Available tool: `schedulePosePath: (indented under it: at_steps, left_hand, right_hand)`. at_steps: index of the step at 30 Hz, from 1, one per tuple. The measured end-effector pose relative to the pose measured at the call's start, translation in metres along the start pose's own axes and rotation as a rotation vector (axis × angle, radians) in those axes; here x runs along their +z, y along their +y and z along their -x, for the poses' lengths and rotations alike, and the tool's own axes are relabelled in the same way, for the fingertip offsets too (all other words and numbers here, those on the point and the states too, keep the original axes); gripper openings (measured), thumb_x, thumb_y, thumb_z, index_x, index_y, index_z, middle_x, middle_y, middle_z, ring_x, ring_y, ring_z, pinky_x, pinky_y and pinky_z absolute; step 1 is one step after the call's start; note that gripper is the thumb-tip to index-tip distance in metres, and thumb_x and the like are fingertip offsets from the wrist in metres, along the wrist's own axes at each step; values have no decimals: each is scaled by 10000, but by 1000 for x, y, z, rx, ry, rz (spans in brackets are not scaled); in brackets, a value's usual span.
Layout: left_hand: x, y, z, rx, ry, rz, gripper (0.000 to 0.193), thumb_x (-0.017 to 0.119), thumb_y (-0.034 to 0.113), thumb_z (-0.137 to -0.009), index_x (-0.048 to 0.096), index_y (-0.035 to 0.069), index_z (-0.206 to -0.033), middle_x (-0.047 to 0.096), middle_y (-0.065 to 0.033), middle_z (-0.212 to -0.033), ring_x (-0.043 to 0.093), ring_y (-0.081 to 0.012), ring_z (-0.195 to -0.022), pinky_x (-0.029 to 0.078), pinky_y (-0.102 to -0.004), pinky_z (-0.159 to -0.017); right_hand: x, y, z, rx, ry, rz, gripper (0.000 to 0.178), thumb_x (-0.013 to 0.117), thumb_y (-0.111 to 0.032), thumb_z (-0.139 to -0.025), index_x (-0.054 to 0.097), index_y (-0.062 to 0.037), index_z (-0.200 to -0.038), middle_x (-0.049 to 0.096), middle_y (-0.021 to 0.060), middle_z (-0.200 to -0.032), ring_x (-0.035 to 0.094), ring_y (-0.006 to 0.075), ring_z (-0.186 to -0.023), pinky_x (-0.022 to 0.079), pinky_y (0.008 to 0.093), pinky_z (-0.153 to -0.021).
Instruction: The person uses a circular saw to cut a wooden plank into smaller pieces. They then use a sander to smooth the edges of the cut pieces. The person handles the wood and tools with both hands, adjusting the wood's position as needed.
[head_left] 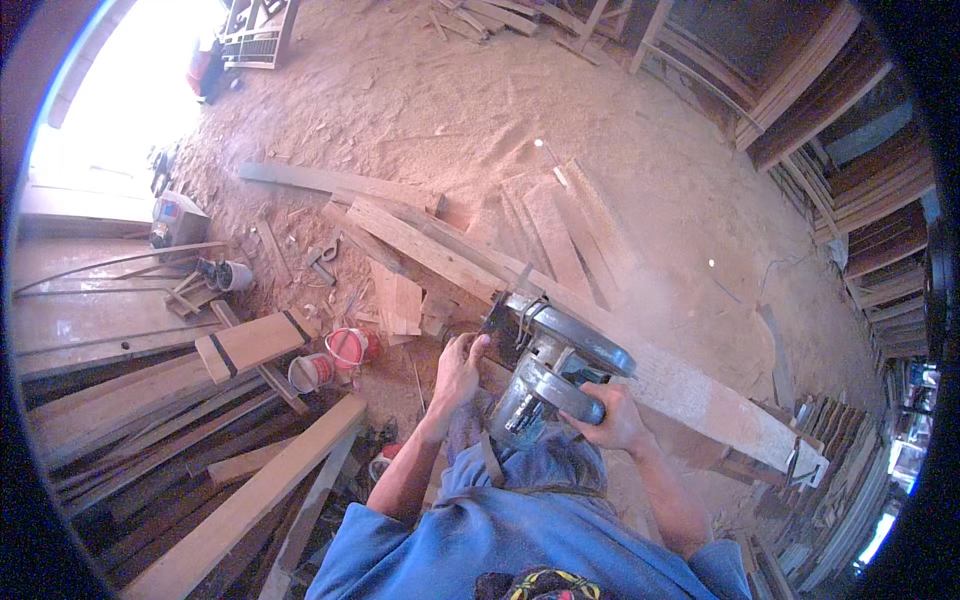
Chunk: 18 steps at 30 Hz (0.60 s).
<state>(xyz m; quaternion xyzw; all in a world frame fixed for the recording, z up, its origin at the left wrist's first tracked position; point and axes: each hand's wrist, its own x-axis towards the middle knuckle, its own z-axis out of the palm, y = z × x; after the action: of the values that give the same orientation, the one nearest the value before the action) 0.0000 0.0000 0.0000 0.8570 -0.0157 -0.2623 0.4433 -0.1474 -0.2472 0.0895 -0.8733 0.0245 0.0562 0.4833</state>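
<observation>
Below your head, on a sawdust-strewn workshop floor, a grey circular saw (548, 358) rests on a long wooden plank (700, 390), just in front of your blue shirt (520, 535). Your right hand (615, 420) is wrapped around the saw's rear handle. Your left hand (458, 372) is beside the saw's dark front plate, fingers bent, the thumb side uppermost; I cannot tell whether it grips the plate or the wood under it. Pale haze hangs over the plank to the right of the saw.

To work well here, you would do best to keep the base flat on the wood, push evenly from the rear handle, and hold your left fingertips well outside the blade's line, since the blade itself is hidden from this view.

The saw's nose points to the upper left, and its rounded guard lies roughly along the plank, while the motor housing sticks out toward your body. The plank's long axis runs slantwise, from upper left to lower right.
</observation>
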Motion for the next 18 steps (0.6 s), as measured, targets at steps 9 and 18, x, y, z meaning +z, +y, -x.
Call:
schedulePosePath:
  at_steps: [9, 18]
  left_hand:
    - [-9, -17, -8, -23, -3, 75, 528, 556, 443, -1037, 663, -43, -1215, 661, -259, -1201, 616, -400, -1176, 468, -452, -1008]
    - [-18, 5, -2, -7, 23, 7, 530, 566, 436, -1033, 660, -47, -1226, 665, -266, -1197, 625, -393, -1166, 469, -448, -1008]
  right_hand:
    - [9, -3, -11, -43, 18, -13, 223, 836, -169, -791, 701, -12, -876, 683, 161, -716, 714, 305, -643, 528, 377, -578]
    - [6, -4, -12, -36, -2, -35, 212, 836, -157, -796, 708, -16, -890, 683, 162, -722, 706, 296, -637, 526, 382, -593]
